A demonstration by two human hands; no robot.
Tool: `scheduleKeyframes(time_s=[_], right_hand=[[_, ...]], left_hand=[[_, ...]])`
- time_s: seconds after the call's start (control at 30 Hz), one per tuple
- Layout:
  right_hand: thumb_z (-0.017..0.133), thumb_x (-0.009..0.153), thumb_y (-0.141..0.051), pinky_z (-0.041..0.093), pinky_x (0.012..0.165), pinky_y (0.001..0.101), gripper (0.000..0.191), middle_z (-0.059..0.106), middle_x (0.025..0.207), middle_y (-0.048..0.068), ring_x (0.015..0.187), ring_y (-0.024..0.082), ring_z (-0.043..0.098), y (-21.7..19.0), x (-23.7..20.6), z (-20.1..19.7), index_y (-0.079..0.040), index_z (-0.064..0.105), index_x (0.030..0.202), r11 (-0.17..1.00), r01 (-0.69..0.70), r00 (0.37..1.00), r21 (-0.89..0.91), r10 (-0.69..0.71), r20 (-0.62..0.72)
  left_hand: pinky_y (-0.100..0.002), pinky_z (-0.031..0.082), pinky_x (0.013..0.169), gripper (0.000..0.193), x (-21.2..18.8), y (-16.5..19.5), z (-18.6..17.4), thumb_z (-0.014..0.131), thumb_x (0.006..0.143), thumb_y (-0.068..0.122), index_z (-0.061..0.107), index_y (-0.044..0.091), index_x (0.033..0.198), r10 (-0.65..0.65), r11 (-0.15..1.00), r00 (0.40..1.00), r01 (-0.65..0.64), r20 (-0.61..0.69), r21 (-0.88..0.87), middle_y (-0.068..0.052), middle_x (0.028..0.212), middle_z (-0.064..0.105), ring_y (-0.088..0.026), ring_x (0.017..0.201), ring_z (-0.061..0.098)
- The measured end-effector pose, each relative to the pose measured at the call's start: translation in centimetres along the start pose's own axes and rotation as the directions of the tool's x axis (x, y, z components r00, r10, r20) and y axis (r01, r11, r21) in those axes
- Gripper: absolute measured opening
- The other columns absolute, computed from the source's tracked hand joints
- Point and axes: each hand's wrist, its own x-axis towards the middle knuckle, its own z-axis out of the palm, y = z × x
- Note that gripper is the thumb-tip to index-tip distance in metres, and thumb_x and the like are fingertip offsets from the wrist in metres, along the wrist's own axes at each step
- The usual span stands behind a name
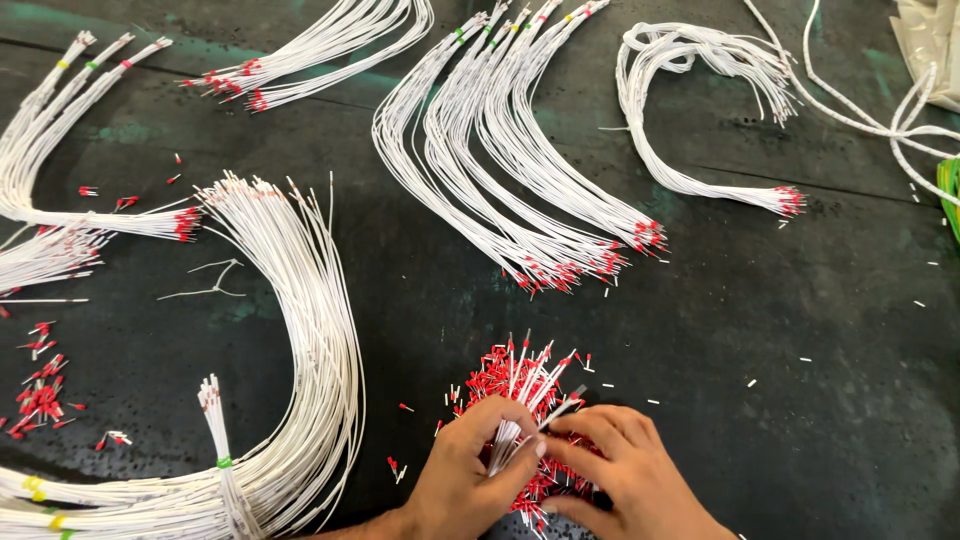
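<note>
On the dark work surface [820, 400], curved bundles of thin white wires [510, 170] with red-sleeved ends fan out above and beside a loose heap of small red ferrules [505, 375]. Left hand [470, 470] clenches a short bunch of white wire ends [512, 440] over the heap; right hand [625, 480] pinches one ferrule-tipped wire [562, 408] beside it. Stray ferrules [40, 395] lie at far left.

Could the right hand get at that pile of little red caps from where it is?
Probably yes: the right hand already rests on the near edge of the pile of red caps, nothing covers it, though its fingers are pinching a wire with the left hand.
</note>
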Motion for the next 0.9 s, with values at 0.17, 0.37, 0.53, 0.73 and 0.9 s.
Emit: scheduleKeyframes(time_s=[0.17,0.37,0.53,0.73,0.9], right_hand=[[0.082,0.081,-0.028,0.042,0.103,0.0457,0.021,0.069,0.11,-0.002,0.116,0.021,0.061,0.5,-0.5,0.6,-0.019,0.076,0.099,0.996,0.09,0.996,-0.02,-0.09,0.002],[0.084,0.077,-0.025,0.046,0.099,0.041,0.021,0.073,0.101,-0.004,0.108,0.018,0.066,0.7,-0.6,0.7,-0.014,0.075,0.093,0.999,0.039,0.99,0.013,-0.037,-0.136],[0.084,0.075,-0.025,0.047,0.096,0.0407,0.023,0.074,0.1,-0.003,0.106,0.02,0.065,0.8,-0.6,0.6,-0.013,0.075,0.092,0.998,0.024,0.982,-0.05,-0.033,-0.184],[0.085,0.075,-0.025,0.047,0.096,0.0413,0.023,0.074,0.099,-0.003,0.105,0.019,0.067,1.1,-0.8,1.0,-0.014,0.075,0.092,0.999,0.042,0.981,-0.032,-0.047,-0.187],[0.084,0.076,-0.025,0.047,0.097,0.0425,0.02,0.073,0.1,-0.004,0.105,0.018,0.067,1.3,-0.9,1.0,-0.015,0.075,0.091,0.997,0.053,0.986,-0.05,-0.06,-0.154]], left_hand=[[-0.023,0.043,0.053,0.019,0.0,-0.4,0.1,0.073,0.089,0.006,0.055,0.007,0.093,-0.068,0.996,0.997,0.07,0.028,-0.059,0.002,0.075,0.063,-0.002,0.064,0.054],[-0.023,0.04,0.053,0.024,0.0,-0.8,0.2,0.073,0.089,0.004,0.05,0.006,0.089,-0.118,0.986,0.991,0.123,0.056,-0.11,0.002,0.072,0.055,-0.002,0.064,0.05],[-0.024,0.039,0.052,0.022,0.0,-0.9,0.3,0.073,0.089,0.005,0.051,0.007,0.088,-0.124,0.989,0.991,0.128,0.047,-0.079,0.001,0.07,0.055,-0.003,0.063,0.049],[-0.023,0.041,0.055,0.023,0.1,-1.2,0.4,0.072,0.089,0.003,0.05,0.007,0.086,-0.1,0.988,0.994,0.105,0.05,-0.114,0.002,0.071,0.057,-0.002,0.065,0.051],[-0.023,0.038,0.053,0.024,0.2,-1.4,0.4,0.073,0.089,0.004,0.051,0.006,0.082,-0.115,0.987,0.992,0.121,0.054,-0.108,0.001,0.071,0.055,-0.003,0.062,0.048]])
